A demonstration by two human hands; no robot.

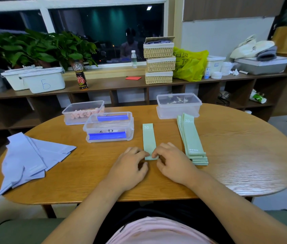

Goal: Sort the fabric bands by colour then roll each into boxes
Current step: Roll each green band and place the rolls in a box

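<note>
Several lilac bands (26, 159) lie fanned in a loose pile at the left of the frame, on the oval wooden worktop (244, 155). Right of them, above centre, two clear boxes stand touching each other. The pink-roll box (82, 111) sits further up and holds pink rolls. The blue-clip box (109, 127) sits lower with its lid on, and I cannot tell what is inside.

Just below centre the two hands meet at the lower end of a single green band (148, 138). This band lies flat and straight on the worktop, with a printed "30" at its upper end. The left hand (130, 166) has its fingers curled and pinches the band's lower edge. The right hand (172, 162) pinches the same edge from the other side, fingertips close to those of the left. That edge looks slightly lifted.

Right of the hands, a neat stack of green bands (192, 140) lies lengthwise. Above its upper end stands a lidded clear box (178, 104).
</note>
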